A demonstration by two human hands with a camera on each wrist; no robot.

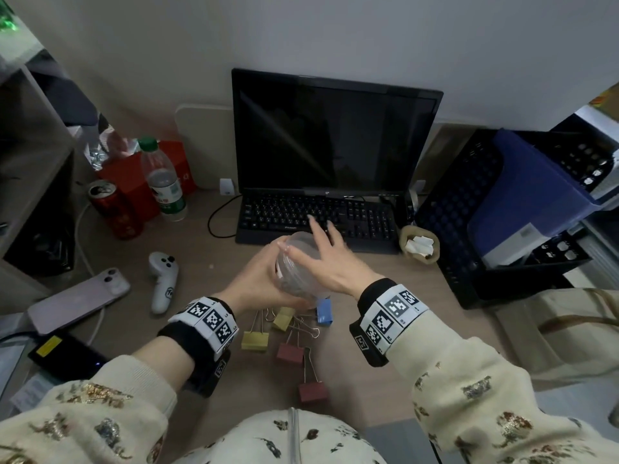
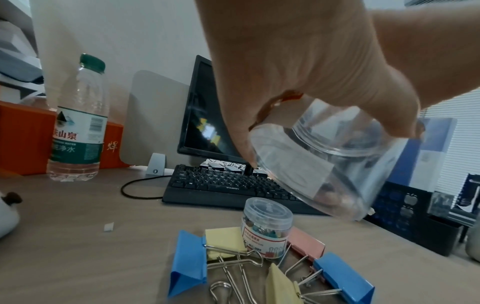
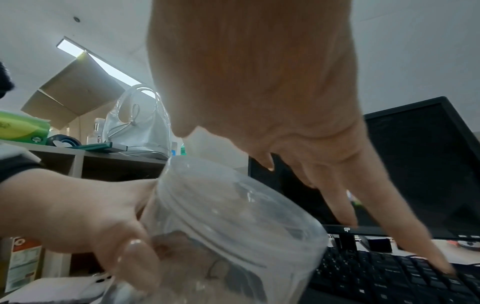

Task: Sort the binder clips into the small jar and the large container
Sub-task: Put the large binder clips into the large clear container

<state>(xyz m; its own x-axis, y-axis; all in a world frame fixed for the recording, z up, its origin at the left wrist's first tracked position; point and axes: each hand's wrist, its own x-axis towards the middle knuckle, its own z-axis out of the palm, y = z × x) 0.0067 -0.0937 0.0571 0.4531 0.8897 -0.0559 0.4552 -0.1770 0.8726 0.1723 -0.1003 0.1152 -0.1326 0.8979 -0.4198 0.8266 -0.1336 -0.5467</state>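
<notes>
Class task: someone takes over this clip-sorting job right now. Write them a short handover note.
Left hand grips the large clear container, lifted and tilted above the desk.
Right hand is open, fingers spread at the container's top.
The small jar stands lidded on the desk, small clips inside.
Done: nothing visibly sorted into the large container.
Left: the big binder clips lie loose on the desk.

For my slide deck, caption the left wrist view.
Left hand grips a clear container above binder clips and small jar.
</notes>
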